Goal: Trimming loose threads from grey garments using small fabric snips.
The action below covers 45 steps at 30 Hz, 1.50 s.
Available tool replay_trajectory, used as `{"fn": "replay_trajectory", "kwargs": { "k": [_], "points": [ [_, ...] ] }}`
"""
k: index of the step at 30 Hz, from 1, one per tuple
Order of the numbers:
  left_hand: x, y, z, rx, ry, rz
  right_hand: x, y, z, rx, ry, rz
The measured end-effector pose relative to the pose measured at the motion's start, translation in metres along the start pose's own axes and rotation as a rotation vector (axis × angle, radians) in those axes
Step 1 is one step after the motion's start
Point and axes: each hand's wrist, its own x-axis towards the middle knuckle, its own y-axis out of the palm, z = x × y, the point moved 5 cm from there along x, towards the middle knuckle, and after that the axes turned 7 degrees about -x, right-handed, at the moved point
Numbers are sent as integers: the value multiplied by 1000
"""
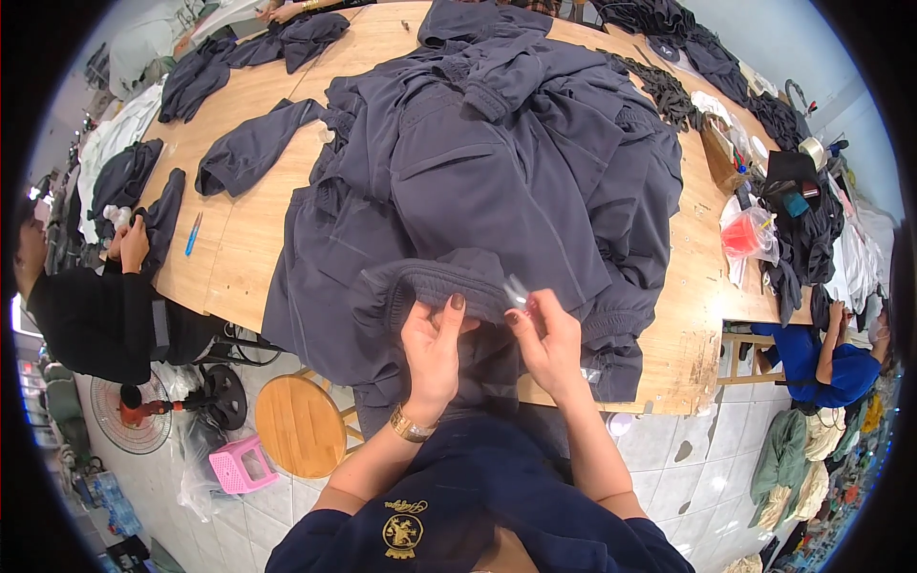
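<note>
Dark grey garments lie in a large heap (458,181) on the table in front of me. My left hand (435,349) grips the gathered elastic waistband (449,284) of one of them, thumb on top and fingers folded under the band. Just to its right, my right hand (549,346) is closed on small, pale thread snips (517,291). Their two short blades are blurred and point up beside the end of the band. The fingers of my right hand partly hide the snips' handle.
Loose dark pieces (253,148) and a blue tool (193,234) lie left on the wooden table (669,368). A red drink in a plastic bag (745,234) stands right. A stool (301,425), pink stool (242,465) and fan (134,411) are lower left. People sit at both sides.
</note>
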Motion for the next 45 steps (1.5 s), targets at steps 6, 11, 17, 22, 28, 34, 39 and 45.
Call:
{"fn": "replay_trajectory", "kwargs": {
  "k": [6,11,17,22,28,34,39,45],
  "points": [
    [-4,4,10,-48,-67,40,3,18,4,303,47,-117],
    [-12,13,12,-209,-126,47,-2,20,12,-70,-293,-201],
    [-7,19,12,-344,-200,47,-12,14,-5,252,45,-334],
    [-6,14,15,-371,-179,15,-7,14,-9,221,67,-194],
    [-7,18,13,-378,-205,57,-5,17,13,-109,-296,-253],
    [-5,16,5,-424,-322,64,-1,11,-24,285,202,-248],
    [-5,23,6,-407,-305,33,7,12,-2,273,-19,-119],
    [-8,21,3,-365,-299,23,14,12,6,178,52,-145]
  ]
}}
